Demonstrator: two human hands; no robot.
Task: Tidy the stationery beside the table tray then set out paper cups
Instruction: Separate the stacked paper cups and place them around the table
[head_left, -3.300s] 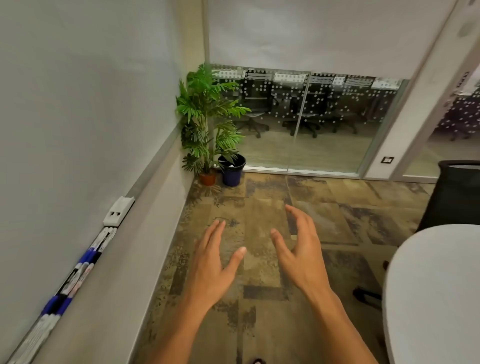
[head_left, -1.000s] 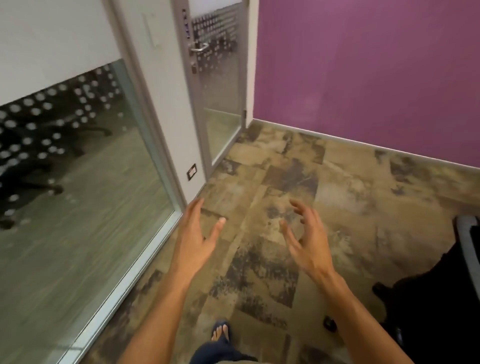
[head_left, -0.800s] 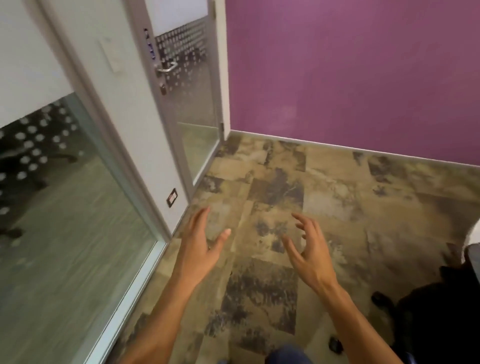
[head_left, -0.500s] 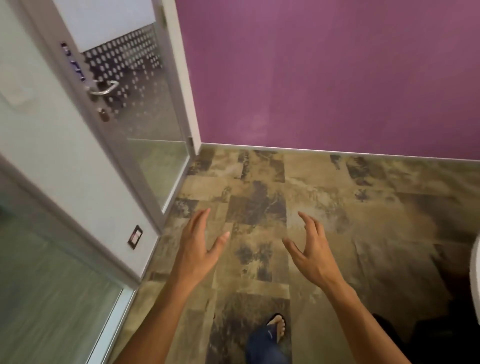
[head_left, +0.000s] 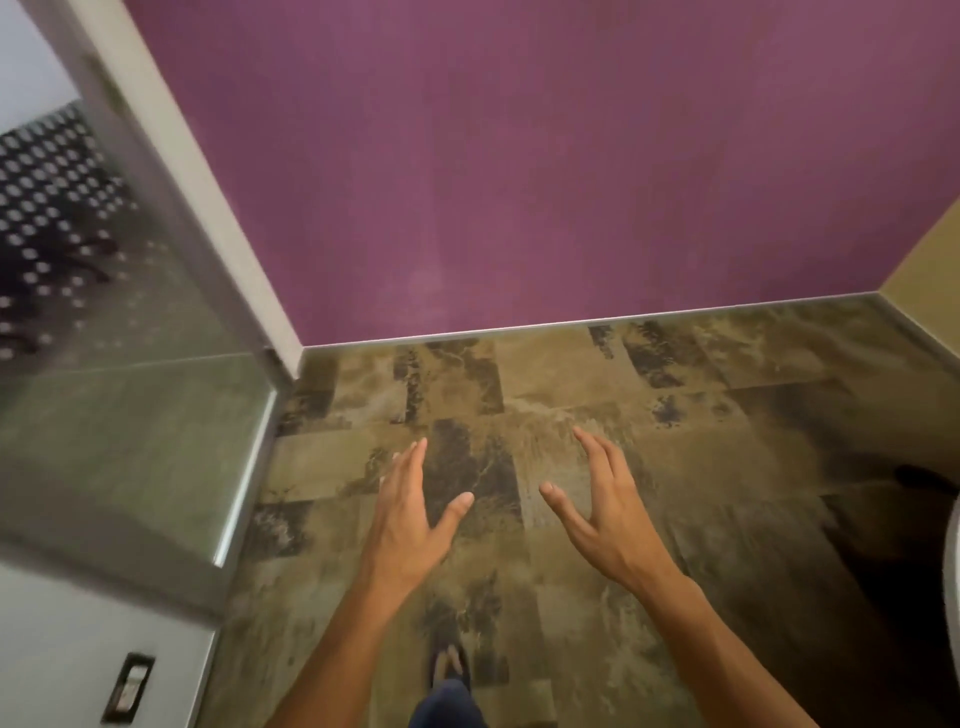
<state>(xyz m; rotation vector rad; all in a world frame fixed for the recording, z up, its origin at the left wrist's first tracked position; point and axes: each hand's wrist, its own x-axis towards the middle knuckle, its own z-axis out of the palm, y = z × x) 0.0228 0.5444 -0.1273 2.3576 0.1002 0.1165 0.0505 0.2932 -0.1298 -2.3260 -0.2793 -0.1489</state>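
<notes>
No stationery, tray or paper cups are in view. My left hand (head_left: 410, 514) floats over the patterned floor, fingers spread, holding nothing. My right hand (head_left: 605, 512) is beside it, about a hand's width to the right, also spread and empty. Both palms face inward toward each other.
A purple wall (head_left: 519, 171) stands straight ahead, meeting the brown patterned carpet (head_left: 675, 415). A glass door (head_left: 119, 332) with a dotted film is on the left. A dark chair base (head_left: 883, 545) and a white table edge (head_left: 953, 561) show at the right. My foot (head_left: 451, 667) is below.
The view has swung right, from the plant corner past the glass door to the purple wall. Both hands stay raised and empty, spread a little wider apart.
</notes>
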